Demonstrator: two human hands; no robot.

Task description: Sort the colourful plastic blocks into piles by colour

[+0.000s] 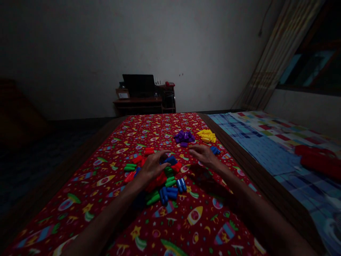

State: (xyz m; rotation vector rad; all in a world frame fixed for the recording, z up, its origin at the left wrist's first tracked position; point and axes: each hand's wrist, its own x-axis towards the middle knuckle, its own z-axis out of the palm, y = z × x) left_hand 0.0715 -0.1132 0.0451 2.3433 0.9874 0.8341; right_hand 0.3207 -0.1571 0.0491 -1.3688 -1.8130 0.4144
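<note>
My left hand point(153, 165) is over a mixed heap of small plastic pieces that look like paired short tubes. Its thumb and fingers are apart, with a blue piece point(171, 160) just beyond the fingertips; I cannot tell whether they touch it. Around the hand lie red pieces point(137, 159), green pieces point(170, 182) and more blue pieces point(172, 193). My right hand point(204, 155) hovers to the right of the heap, loosely curved, thumb and fingers apart and nothing visible in them. Close behind it are a purple pile point(184, 136) and a few blue pieces point(215, 150).
A yellow pile point(207, 136) sits beyond the right hand. Under everything is a red rocket-print cloth point(195, 216) on a table with a brown edge point(279, 199). A bed with checked covers point(269, 149) stands at the right; a desk with a monitor point(139, 85) is against the wall.
</note>
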